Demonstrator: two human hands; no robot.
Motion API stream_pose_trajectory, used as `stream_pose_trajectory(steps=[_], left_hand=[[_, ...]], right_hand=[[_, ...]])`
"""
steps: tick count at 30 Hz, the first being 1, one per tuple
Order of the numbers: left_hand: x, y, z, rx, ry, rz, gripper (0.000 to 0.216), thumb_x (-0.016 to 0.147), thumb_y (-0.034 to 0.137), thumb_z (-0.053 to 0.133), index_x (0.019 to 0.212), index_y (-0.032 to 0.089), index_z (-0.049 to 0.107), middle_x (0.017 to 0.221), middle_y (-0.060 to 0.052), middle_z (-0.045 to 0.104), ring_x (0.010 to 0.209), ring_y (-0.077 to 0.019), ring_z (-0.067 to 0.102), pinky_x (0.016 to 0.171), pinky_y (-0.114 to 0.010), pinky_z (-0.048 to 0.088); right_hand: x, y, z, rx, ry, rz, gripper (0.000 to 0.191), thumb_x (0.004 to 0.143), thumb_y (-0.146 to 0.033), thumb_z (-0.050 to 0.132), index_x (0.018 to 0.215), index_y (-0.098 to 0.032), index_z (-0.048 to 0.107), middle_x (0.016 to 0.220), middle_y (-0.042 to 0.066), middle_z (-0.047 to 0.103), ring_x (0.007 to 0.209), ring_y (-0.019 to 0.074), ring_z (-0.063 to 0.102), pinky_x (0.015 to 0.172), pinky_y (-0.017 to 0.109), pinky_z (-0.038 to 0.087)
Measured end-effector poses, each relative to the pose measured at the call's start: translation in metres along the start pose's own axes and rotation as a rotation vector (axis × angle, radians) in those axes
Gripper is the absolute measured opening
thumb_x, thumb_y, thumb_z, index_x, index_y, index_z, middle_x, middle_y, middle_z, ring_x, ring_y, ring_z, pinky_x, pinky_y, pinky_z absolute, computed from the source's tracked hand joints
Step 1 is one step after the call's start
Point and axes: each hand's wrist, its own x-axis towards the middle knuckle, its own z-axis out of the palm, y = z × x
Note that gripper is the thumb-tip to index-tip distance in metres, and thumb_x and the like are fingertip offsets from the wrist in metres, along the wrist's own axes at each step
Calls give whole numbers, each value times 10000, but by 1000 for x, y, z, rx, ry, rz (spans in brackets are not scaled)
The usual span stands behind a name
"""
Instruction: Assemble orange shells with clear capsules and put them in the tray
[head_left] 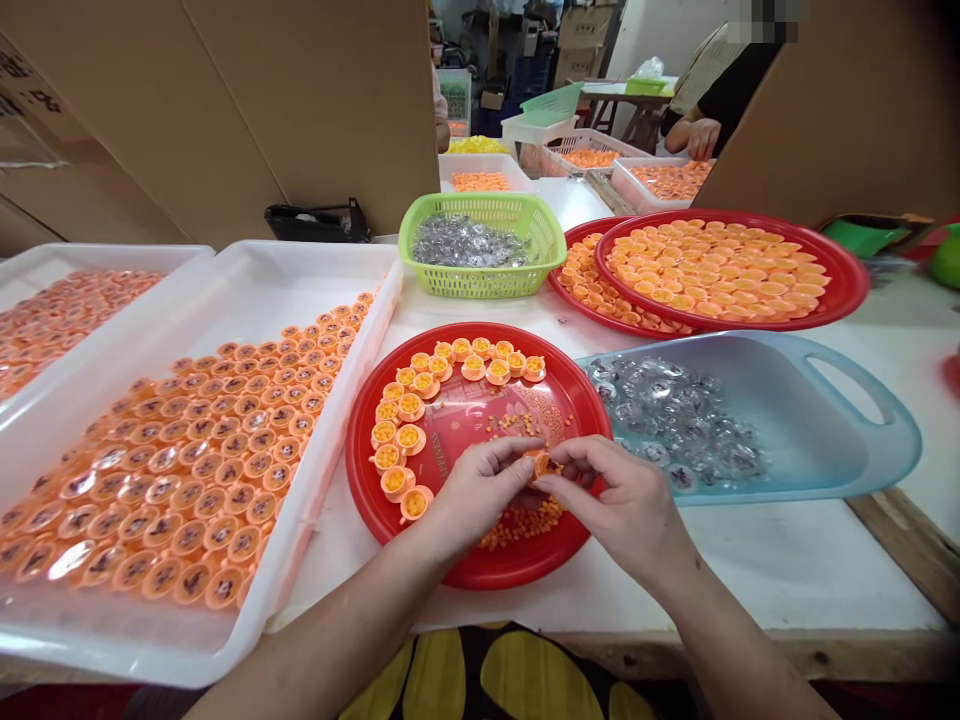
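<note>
Two grips, left hand (478, 490) and right hand (616, 503), are pinching a light-looking, stiff orange plastic cup (543, 464), best held by its rim.

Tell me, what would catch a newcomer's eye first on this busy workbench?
Orange stands out: a white tray at left brims with small orange cups, and more fill two overlapping red trays at upper right. At centre, the left hand and right hand pinch a small orange piece over a round red tray. Clear shiny pieces fill a green basket and a pale blue tray.
</note>
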Motion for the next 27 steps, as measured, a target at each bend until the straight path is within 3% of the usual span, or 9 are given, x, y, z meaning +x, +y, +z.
stream_pose_trajectory(steps=[7,15,22,27], left_hand=[[-3,1,2,43,48,24,414,771,321,672,1145,148,642,1036,-85,674,799,-154,632,742,-299,543],[-3,-1,0,-31,19,0,468,795,334,633,1211,122,601,1075,-110,658,926,-223,632,775,-354,548],[-5,1,3,-29,29,6,413,807,288,616,1183,117,614,1083,-108,653,891,-201,639,774,-344,548],[-5,2,5,-36,26,18,362,812,281,610,1146,144,637,1072,-89,659,892,-200,643,778,-337,545]], right_hand=[[-4,0,2,-144,54,-179,201,847,-154,549,1035,-213,591,954,52,694,843,191,664,759,324,551],[-7,8,-2,-99,9,-175,255,844,-132,546,1082,-215,585,1009,47,684,899,180,655,802,319,551],[-6,5,-1,-53,31,-119,217,845,-171,578,1056,-218,603,951,38,680,808,170,646,722,297,546],[-5,4,-1,-66,29,-195,223,861,-144,545,1057,-222,616,974,53,683,893,193,643,787,332,542]])
